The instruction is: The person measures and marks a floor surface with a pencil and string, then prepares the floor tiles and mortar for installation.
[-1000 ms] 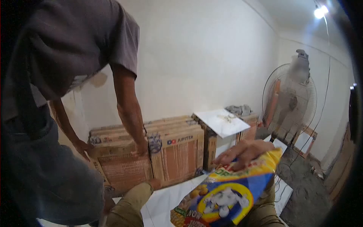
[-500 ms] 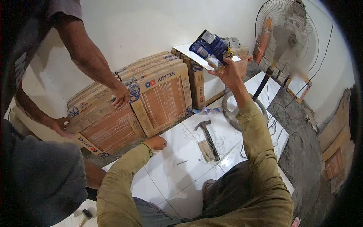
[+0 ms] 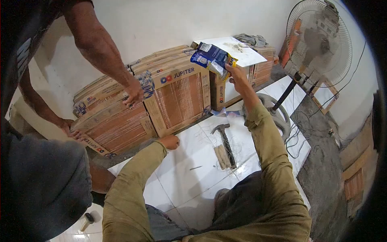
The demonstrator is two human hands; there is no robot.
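Note:
My right hand [image 3: 238,77] is raised and pinches the lower right corner of a blue and yellow foil packet [image 3: 213,58]. The packet hangs in front of a white tile [image 3: 254,59] on top of the boxes. Low over the white floor tiles [image 3: 177,171], beside the Jupiter tile boxes [image 3: 180,103], my left hand [image 3: 170,142] is curled closed; whether it holds something small is hidden. A hammer [image 3: 226,147] lies on the floor between my arms, its handle alongside a small wooden block [image 3: 221,157] and thin wire.
At the left a co-worker [image 3: 96,44] has both hands on a Jupiter box [image 3: 115,127]. A standing fan [image 3: 318,44] is at the right, with black cables [image 3: 298,141] by its base. A mallet [image 3: 87,220] lies at the lower left, a grey cloth [image 3: 252,39] on the tile.
My right hand has brought the packet a little lower and to the left, uncovering more of the white tile. The view has shifted slightly. My left hand stays curled near the boxes.

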